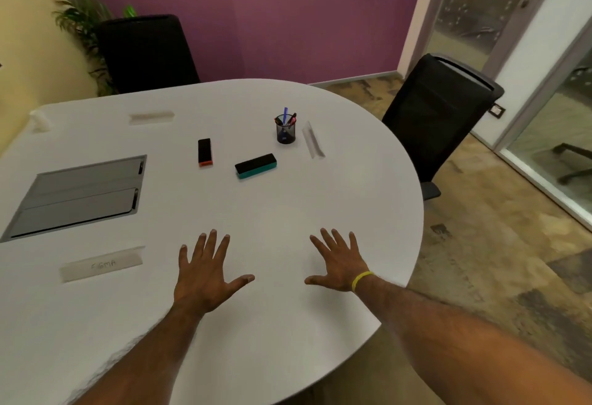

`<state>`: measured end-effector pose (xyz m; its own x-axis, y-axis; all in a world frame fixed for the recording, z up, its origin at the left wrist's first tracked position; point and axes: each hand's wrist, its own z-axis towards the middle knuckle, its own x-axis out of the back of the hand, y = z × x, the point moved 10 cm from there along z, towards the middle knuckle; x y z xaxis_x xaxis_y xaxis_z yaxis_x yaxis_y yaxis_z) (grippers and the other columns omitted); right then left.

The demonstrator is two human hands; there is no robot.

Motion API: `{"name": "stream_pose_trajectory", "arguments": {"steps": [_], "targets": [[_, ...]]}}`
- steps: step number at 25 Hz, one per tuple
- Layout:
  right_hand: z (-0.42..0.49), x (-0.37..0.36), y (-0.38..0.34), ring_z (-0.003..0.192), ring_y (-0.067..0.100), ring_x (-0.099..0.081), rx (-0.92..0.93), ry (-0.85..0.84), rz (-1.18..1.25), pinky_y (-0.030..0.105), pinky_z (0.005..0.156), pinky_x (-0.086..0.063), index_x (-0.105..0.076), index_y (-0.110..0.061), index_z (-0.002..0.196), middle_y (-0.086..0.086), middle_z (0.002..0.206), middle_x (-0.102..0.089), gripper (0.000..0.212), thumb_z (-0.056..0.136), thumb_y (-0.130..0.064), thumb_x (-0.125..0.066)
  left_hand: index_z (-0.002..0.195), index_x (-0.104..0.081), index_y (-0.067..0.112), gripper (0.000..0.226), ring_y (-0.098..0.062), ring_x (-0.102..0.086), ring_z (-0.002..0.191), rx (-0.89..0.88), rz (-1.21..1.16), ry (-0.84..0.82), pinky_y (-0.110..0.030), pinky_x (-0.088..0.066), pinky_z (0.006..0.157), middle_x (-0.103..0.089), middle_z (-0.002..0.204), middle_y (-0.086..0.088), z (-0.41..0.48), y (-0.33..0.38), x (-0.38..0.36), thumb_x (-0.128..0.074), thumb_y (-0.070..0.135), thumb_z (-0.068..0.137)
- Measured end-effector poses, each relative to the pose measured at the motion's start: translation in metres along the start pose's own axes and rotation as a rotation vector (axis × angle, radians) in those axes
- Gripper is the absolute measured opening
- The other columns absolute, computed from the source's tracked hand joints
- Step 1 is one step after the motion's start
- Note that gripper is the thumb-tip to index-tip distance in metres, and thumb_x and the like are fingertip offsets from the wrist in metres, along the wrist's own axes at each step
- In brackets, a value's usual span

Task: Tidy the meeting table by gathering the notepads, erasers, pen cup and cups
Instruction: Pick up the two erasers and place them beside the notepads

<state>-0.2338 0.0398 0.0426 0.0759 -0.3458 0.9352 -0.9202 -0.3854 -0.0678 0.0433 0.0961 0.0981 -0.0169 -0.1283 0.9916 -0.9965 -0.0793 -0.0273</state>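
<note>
The left hand [205, 276] is stretching palm-down over the white table [272, 324]. Its fingers [209, 246] are lying straight and fanned apart, the thumb is sticking out toward the other hand, and it is holding nothing. The right hand [339, 268] is posing the same way, with its fingers [335, 242] straight and spread, the thumb pointing inward, gripping nothing. Whether the palms are pressing on the tabletop or hovering just above it cannot be told. A yellow band [362, 280] is circling the right wrist.

Both bare forearms are reaching in from the near edge and angling inward, so the hands are sitting side by side with a gap between the thumbs.

Well beyond the left fingertips, a black eraser with an orange base [205, 152] is lying on the table. A black eraser with a teal base [255, 166] is lying ahead of the gap between the hands, also well apart from them. Farther still, the mesh pen cup [285, 131] is standing upright with pens in it. A name card [102, 263] is lying to the left of the left fingers, with a grey hatch [80, 196] beyond it.
</note>
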Motion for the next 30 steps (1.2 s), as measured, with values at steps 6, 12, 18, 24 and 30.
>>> {"name": "stream_pose_trajectory", "arguments": {"steps": [6, 12, 18, 24, 30], "targets": [[0.056, 0.010, 0.003, 0.152, 0.029, 0.009, 0.074, -0.017, -0.051, 0.060, 0.117, 0.012, 0.008, -0.029, 0.157, 0.006, 0.166, 0.009, 0.106, 0.079, -0.084, -0.039, 0.156, 0.004, 0.027, 0.120, -0.023, 0.010, 0.152, 0.074, -0.046, -0.017, -0.054, 0.005, 0.119, 0.007, 0.165, -0.004, 0.056, -0.008, -0.012, 0.007, 0.096, 0.058], [0.123, 0.044, 0.025, 0.153, 0.026, 0.008, 0.088, -0.013, -0.045, 0.056, 0.119, 0.011, 0.006, -0.029, 0.157, 0.005, 0.166, 0.008, 0.106, 0.080, -0.081, -0.045, 0.157, 0.000, 0.027, 0.119, -0.023, 0.007, 0.152, 0.101, -0.137, -0.068, -0.055, 0.003, 0.120, 0.003, 0.166, -0.005, 0.127, -0.008, -0.033, 0.000, 0.096, 0.059], [0.203, 0.055, 0.028, 0.153, 0.026, 0.007, 0.126, -0.049, -0.028, 0.055, 0.119, 0.009, 0.006, -0.029, 0.157, 0.005, 0.166, 0.008, 0.105, 0.081, -0.079, -0.047, 0.156, 0.002, 0.027, 0.119, -0.024, 0.007, 0.152, 0.159, -0.139, -0.086, -0.055, 0.003, 0.120, 0.005, 0.166, -0.006, 0.174, -0.021, -0.041, 0.001, 0.096, 0.059], [0.322, 0.059, 0.004, 0.153, 0.027, 0.004, 0.204, -0.050, -0.022, 0.053, 0.120, 0.007, 0.004, -0.025, 0.158, 0.006, 0.166, 0.007, 0.104, 0.084, -0.069, -0.056, 0.156, 0.005, 0.029, 0.116, -0.022, 0.010, 0.152, 0.278, -0.130, -0.081, -0.054, 0.003, 0.121, 0.008, 0.165, -0.003, 0.202, -0.055, -0.060, 0.000, 0.097, 0.062], [0.428, 0.088, -0.034, 0.151, 0.028, -0.010, 0.266, 0.051, 0.033, 0.053, 0.121, -0.004, -0.013, -0.019, 0.156, 0.008, 0.164, -0.010, 0.099, 0.082, -0.050, -0.069, 0.156, 0.001, 0.029, 0.115, -0.022, 0.007, 0.152, 0.288, -0.153, -0.089, -0.053, 0.002, 0.120, 0.006, 0.166, -0.003, 0.236, -0.070, -0.087, -0.006, 0.097, 0.064]]}}
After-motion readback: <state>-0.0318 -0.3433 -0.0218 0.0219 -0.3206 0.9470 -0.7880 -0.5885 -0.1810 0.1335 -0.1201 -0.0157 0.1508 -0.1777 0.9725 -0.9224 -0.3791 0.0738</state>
